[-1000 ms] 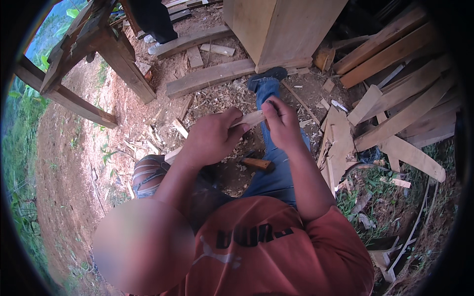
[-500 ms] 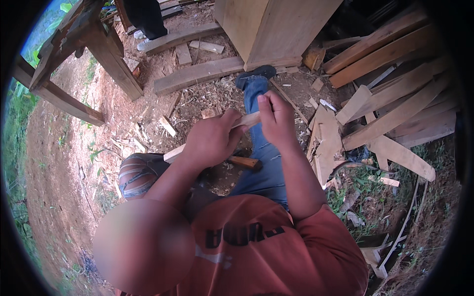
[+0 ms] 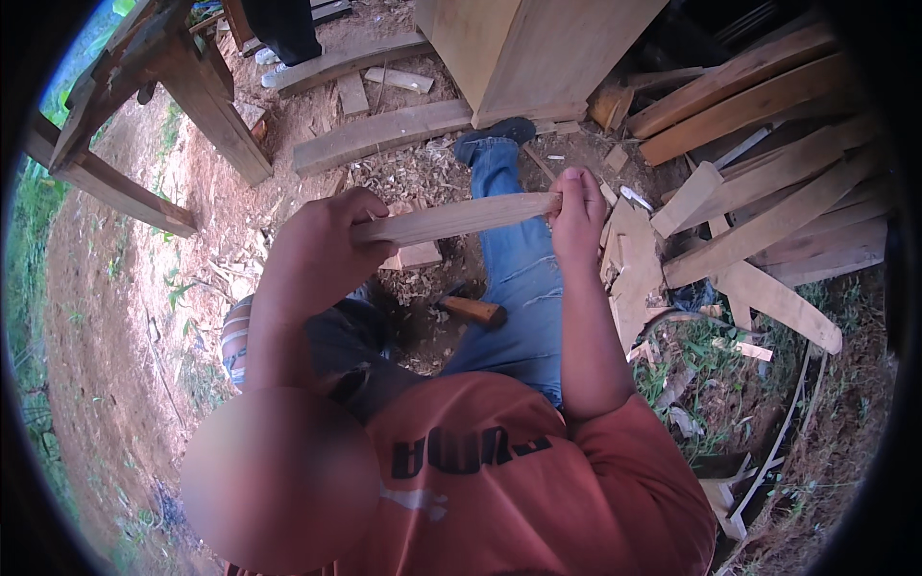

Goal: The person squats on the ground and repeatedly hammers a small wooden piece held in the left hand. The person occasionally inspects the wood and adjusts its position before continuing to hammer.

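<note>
A narrow, flat wooden strip (image 3: pixel 461 219) spans the space between my hands, above my outstretched leg in blue jeans. My left hand (image 3: pixel 322 240) is closed round its left end, and my right hand (image 3: pixel 577 211) pinches the right end between thumb and fingers. Beneath the strip a small wooden block (image 3: pixel 415 253) lies among shavings on the ground. Close to my thigh rests a tool with a thick wooden handle (image 3: pixel 473 310); its dark head shows only partly, so its kind is unclear.
A tall wooden panelled piece (image 3: pixel 538 67) stands ahead, by my foot. Curved boards (image 3: pixel 384 137) lie on the ground before me. Stacked planks (image 3: pixel 759 96) and cut offcuts (image 3: pixel 634 264) crowd the right. A wooden frame (image 3: pixel 206 96) stands at left; near it shows another person's dark trouser leg (image 3: pixel 280 34).
My hands have moved apart, the left going left and up, the right slightly right. The strip, slanted and mostly covered before, now lies nearly level with its broad face showing.
</note>
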The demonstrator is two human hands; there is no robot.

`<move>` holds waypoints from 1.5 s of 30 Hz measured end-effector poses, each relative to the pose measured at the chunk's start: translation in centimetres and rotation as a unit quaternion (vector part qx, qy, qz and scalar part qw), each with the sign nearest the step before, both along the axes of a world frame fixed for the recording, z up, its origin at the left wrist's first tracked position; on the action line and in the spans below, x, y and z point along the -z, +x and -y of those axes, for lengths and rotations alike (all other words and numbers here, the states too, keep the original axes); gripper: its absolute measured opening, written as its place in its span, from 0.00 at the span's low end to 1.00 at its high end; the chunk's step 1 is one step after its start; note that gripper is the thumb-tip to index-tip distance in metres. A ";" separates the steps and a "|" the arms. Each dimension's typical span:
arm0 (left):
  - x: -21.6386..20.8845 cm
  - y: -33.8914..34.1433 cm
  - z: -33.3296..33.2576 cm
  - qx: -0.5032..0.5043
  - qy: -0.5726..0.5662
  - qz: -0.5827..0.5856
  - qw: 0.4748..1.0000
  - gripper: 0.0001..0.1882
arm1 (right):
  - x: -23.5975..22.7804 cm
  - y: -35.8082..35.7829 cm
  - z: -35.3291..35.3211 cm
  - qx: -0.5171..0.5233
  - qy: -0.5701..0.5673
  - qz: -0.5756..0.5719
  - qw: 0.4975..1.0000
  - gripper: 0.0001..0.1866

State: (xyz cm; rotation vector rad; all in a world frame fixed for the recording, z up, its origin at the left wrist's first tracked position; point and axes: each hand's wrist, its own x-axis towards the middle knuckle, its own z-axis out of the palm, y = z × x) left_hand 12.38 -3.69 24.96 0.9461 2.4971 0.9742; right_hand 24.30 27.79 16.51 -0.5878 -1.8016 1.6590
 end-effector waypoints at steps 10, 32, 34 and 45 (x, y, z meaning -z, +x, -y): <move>3.4 -3.4 0.6 -0.098 0.046 0.030 0.994 0.18 | 16.0 -1.1 1.6 -0.147 -0.207 0.240 0.937 0.22; 24.1 -7.5 -8.0 -0.123 -0.119 -0.024 0.985 0.16 | 15.1 4.7 2.3 -0.279 0.252 0.583 0.720 0.26; 24.8 -7.4 -8.0 -0.135 -0.109 0.046 0.984 0.17 | 16.2 4.0 1.8 -0.280 0.132 0.553 0.773 0.22; 26.5 -9.8 -7.7 -0.191 -0.096 0.088 0.973 0.18 | 21.7 -0.6 6.5 -0.198 0.260 0.482 0.813 0.34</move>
